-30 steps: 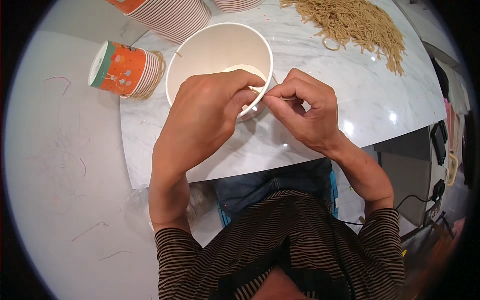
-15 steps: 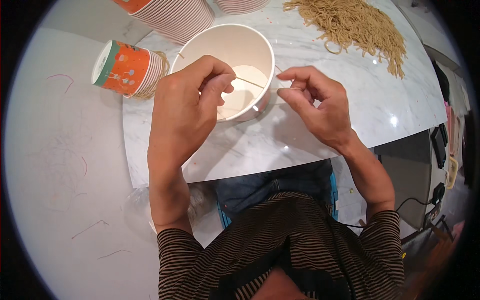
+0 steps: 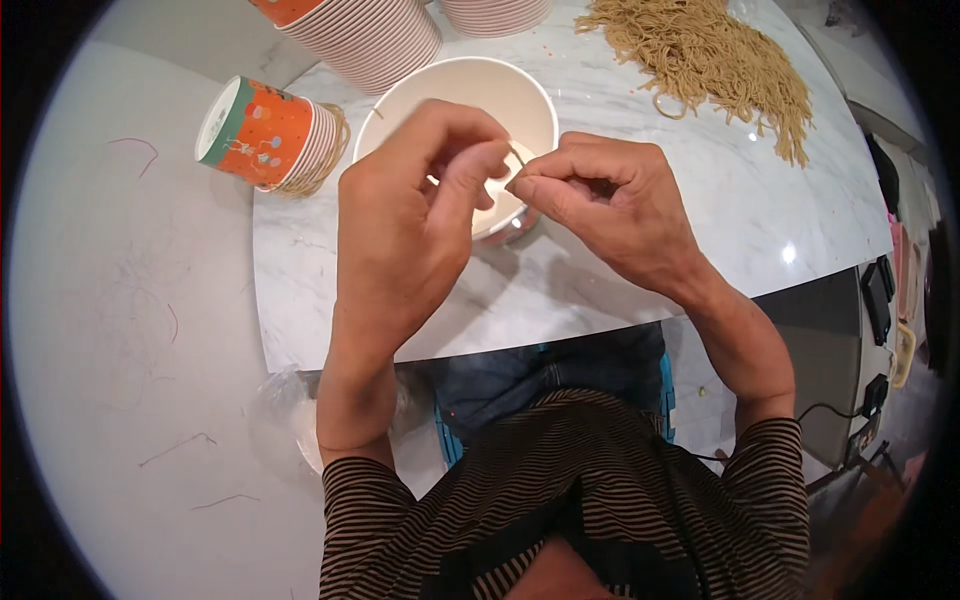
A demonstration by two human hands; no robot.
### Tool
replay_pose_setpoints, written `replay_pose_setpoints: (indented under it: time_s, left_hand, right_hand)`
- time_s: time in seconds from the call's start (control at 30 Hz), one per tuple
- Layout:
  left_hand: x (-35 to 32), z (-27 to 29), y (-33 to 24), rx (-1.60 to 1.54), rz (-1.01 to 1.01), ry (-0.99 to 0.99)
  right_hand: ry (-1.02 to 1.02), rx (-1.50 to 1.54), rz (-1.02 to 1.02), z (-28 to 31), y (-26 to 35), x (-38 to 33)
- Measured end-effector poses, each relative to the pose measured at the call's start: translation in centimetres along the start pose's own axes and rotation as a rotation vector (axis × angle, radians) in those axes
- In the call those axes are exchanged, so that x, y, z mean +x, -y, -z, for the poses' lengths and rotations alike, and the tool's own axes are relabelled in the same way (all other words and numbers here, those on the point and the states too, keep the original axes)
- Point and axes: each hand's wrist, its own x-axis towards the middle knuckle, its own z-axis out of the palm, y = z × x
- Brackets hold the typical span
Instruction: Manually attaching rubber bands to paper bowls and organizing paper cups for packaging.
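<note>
A large round paper bucket (image 3: 505, 85), white inside, stands on the table in front of me. A thin tan cord (image 3: 517, 155) shows as a short length between my fingertips, above the bucket's near right rim. My left hand (image 3: 415, 215) is closed in a pinch on this cord, over the bucket's left side. Thumb and forefinger of my right hand (image 3: 610, 200) pinch the cord's other end. A short cord end (image 3: 378, 113) pokes out at the bucket's far left rim. My hands hide much of the bucket.
A big heap of tan cords (image 3: 715, 75) lies at the far right. Tall stacks of nested paper buckets (image 3: 365, 45) stand at the back. A smaller orange and green stack (image 3: 270, 135), with cords around it, lies on its side at left. The marble-patterned table (image 3: 700, 220) curves toward me.
My right hand has moved left to the cord, and its fingers have closed on it. My left hand has shifted slightly right. The view has shifted a little.
</note>
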Motion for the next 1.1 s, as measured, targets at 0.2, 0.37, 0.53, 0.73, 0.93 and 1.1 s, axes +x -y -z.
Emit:
replay_pose_setpoints:
  time_s: [0.2,0.37,0.53,0.73,0.93,1.1]
  left_hand:
    - [-1.2,-0.3,0.7,0.163,-0.083,-0.012]
    - [-1.2,-1.5,0.9,0.067,-0.158,-0.121]
    - [-1.6,-0.9,2.0,0.182,-0.3,-0.199]
    - [-1.8,0.7,3.1,0.0,-0.452,0.063]
    - [-0.7,0.6,2.8,0.093,-0.559,0.155]
    - [-0.3,0.6,2.8,0.086,-0.44,0.215]
  right_hand:
    - [-0.015,0.015,-0.084,-0.5,-0.1,0.0]
    - [-0.046,-0.126,0.012,-1.2,0.2,0.0]
    - [-0.023,-0.104,-0.065,-1.6,-0.8,-0.5]
    - [0.156,-0.334,0.113,3.5,-1.4,0.4]
    - [0.165,-0.686,0.332,8.3,-0.3,6.0]
    - [0.21,-0.753,0.436,6.1,4.4,9.2]
